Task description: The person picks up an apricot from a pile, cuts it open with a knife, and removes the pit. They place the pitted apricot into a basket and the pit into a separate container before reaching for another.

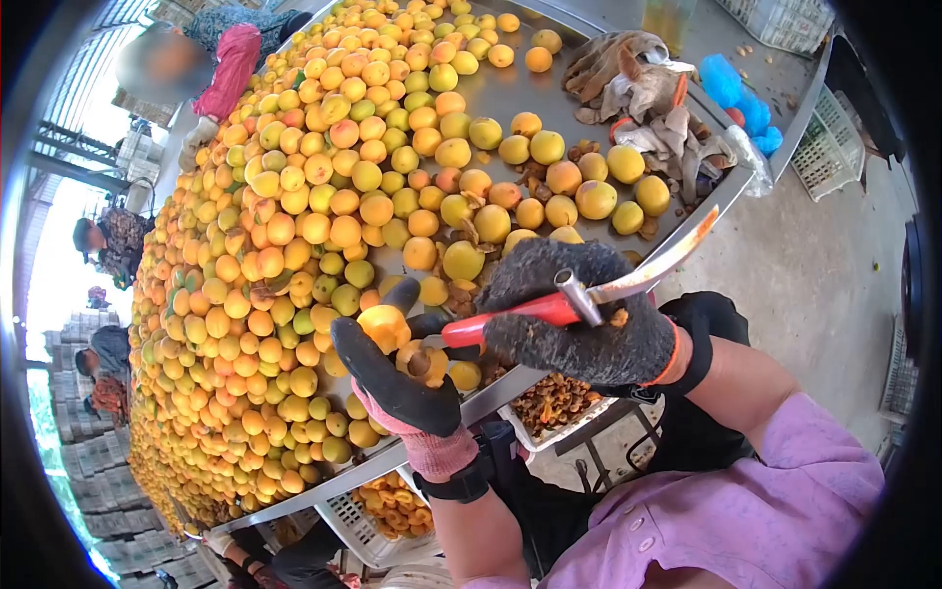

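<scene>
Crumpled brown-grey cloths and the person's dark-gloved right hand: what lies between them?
Round yellow-orange fruits and brown scraps lie between the cloths and the right hand, in the head view.

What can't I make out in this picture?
All in the head view:
Left hand: part of its palm is hidden by the fruit pieces.
Red-handled tool: partly covered by the right hand.
Lower basket of orange fruit: partly hidden by the metal table rim.
Co-worker's head, upper left: blurred.
Upper-right crate: cut off by the picture's edge.
</scene>
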Demonstrator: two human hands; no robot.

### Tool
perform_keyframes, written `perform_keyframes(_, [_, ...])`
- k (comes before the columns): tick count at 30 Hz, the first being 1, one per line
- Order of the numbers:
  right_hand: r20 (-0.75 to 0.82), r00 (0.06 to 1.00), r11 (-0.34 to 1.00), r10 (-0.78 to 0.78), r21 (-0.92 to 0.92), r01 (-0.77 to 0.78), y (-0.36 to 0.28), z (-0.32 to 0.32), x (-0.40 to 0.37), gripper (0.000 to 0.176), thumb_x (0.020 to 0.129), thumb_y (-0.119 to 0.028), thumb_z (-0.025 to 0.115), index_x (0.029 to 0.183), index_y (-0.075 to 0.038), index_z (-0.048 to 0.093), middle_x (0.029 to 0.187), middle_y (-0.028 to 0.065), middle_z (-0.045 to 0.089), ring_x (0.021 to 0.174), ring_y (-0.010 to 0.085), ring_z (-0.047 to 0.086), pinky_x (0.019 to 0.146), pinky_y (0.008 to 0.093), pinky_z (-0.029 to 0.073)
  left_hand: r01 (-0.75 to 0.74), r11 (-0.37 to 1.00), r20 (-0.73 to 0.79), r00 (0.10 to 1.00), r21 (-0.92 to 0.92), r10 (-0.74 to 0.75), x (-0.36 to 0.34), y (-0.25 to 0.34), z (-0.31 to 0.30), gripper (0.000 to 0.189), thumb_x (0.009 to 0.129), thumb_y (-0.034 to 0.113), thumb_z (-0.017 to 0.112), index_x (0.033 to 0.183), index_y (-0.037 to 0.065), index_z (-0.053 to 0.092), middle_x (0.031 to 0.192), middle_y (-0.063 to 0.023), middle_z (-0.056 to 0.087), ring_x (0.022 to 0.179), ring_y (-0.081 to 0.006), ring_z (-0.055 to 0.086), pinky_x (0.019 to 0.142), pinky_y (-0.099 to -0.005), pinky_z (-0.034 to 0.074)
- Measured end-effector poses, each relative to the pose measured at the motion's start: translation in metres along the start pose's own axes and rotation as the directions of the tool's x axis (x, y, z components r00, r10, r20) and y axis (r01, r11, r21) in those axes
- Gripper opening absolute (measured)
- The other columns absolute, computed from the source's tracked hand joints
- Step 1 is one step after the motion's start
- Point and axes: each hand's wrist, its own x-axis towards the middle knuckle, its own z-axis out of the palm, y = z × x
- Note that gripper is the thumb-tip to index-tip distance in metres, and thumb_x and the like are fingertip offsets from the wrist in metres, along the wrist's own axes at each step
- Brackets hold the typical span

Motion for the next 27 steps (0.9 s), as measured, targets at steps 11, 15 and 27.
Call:
perform_keyframes(11, [0.150,0.988,1.000,-0.021,-0.006,0.023,-0.012,-0.019,0.006,0.021,0.070,-0.003,0.073,0.088,0.001,0.064,0.077,0.0108,0.064,0.066,0.0176,0.063,0.057,0.0284,0.048,-0.088,0.987,0.024,0.996,0.132,0.086,0.000,0.000,0.000,0.051,0.094,0.016,0.042,0.141,0.009,0.022,0.106,-0.0229,0.059,0.072,-0.0167,0.060,0.066,-0.0272,0.049])
perform_keyframes(15, [0.123,0.992,0.999,0.032,0.012,-0.034,-0.014,-0.016,0.004,0.018,0.072,-0.004,0.072,0.087,0.002,0.063,0.074,0.0091,0.063,0.065,0.0152,0.062,0.055,0.0264,0.047,0.425,0.663,0.061,0.865,-0.616,-0.497,-0.001,0.008,0.007,0.052,0.095,0.021,0.042,0.141,0.011,0.021,0.109,-0.0232,0.058,0.072,-0.0152,0.059,0.064,-0.0262,0.049])
perform_keyframes(27, [0.134,0.972,0.975,-0.195,-0.082,0.207,0.014,-0.005,0.001,0.019,0.079,-0.013,0.068,0.091,0.000,0.062,0.082,0.0076,0.063,0.070,0.0118,0.060,0.058,0.0254,0.047,0.533,0.673,0.093,0.814,-0.513,-0.574,0.002,0.017,0.004,0.048,0.093,0.025,0.043,0.137,0.008,0.031,0.105,-0.0193,0.060,0.083,-0.0196,0.060,0.072,-0.0299,0.049])
